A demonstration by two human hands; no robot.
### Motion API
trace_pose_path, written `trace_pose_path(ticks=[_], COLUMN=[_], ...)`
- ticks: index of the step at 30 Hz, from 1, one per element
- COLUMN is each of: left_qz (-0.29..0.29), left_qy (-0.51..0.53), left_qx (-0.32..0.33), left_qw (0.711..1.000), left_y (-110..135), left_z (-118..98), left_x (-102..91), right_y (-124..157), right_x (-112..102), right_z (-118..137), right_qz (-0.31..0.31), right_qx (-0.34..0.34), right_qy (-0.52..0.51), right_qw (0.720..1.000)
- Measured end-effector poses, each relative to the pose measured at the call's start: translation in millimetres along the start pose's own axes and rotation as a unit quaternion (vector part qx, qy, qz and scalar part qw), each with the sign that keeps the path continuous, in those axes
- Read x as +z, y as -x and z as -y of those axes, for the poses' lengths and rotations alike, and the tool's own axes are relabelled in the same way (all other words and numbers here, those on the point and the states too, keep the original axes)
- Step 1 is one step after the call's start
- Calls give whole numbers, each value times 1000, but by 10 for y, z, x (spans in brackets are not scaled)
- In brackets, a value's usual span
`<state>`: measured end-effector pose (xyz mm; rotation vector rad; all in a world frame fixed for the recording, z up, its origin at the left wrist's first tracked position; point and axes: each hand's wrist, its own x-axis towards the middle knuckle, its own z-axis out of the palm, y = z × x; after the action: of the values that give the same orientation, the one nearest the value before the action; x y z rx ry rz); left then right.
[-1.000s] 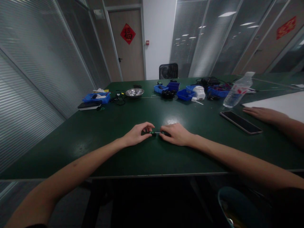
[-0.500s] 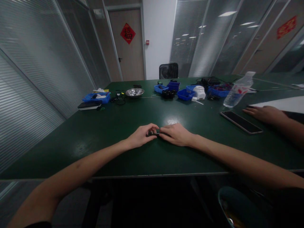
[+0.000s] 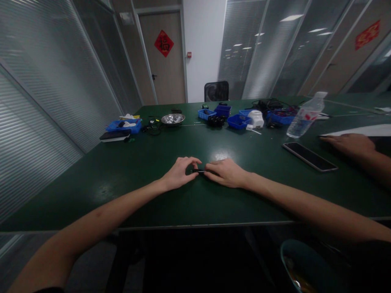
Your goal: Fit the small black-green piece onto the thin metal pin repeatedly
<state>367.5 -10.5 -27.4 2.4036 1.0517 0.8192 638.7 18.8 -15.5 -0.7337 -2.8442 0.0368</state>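
Over the near middle of the green table [image 3: 146, 162] my two hands meet at a slim dark pen-like stick [image 3: 200, 171] with a shiny streak. My right hand [image 3: 227, 173] is closed on its right part, thumb and fingers pressed together, and hides that end. My left hand [image 3: 180, 174] curves around the left end. Its thumb lies along the near side and a bent finger touches from the far side, while the upper fingers arch above with a gap. A small gap separates the two hands.
At right are a phone [image 3: 309, 156], a water bottle [image 3: 307, 115] and another person's hand [image 3: 351, 143] by a white sheet [image 3: 363, 130]. Farther back stand a metal bowl [image 3: 173, 119], blue bins [image 3: 239, 121] and cables. A dark notebook [image 3: 115, 135] lies left. A bucket [image 3: 301, 264] is below the edge.
My left hand's upper fingers have lifted and spread from the thumb, baring more of the stick's left end. My right hand stays nearly still. The other person's hand has shifted slightly right.
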Motion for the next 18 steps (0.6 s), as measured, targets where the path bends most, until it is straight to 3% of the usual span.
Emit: trace_pose_path(ticks=[11,18], left_qz=[-39,-31], left_qy=[-30,-44], left_qx=[24,9], left_qw=[998,999], left_y=[3,15], left_z=[35,109], left_x=[-12,-89], right_y=[-1,8], right_x=[21,-14], right_z=[-18,-9], right_qz=[-4,-2], right_qx=[12,4], right_qy=[-12,-20], right_qw=[1000,1000])
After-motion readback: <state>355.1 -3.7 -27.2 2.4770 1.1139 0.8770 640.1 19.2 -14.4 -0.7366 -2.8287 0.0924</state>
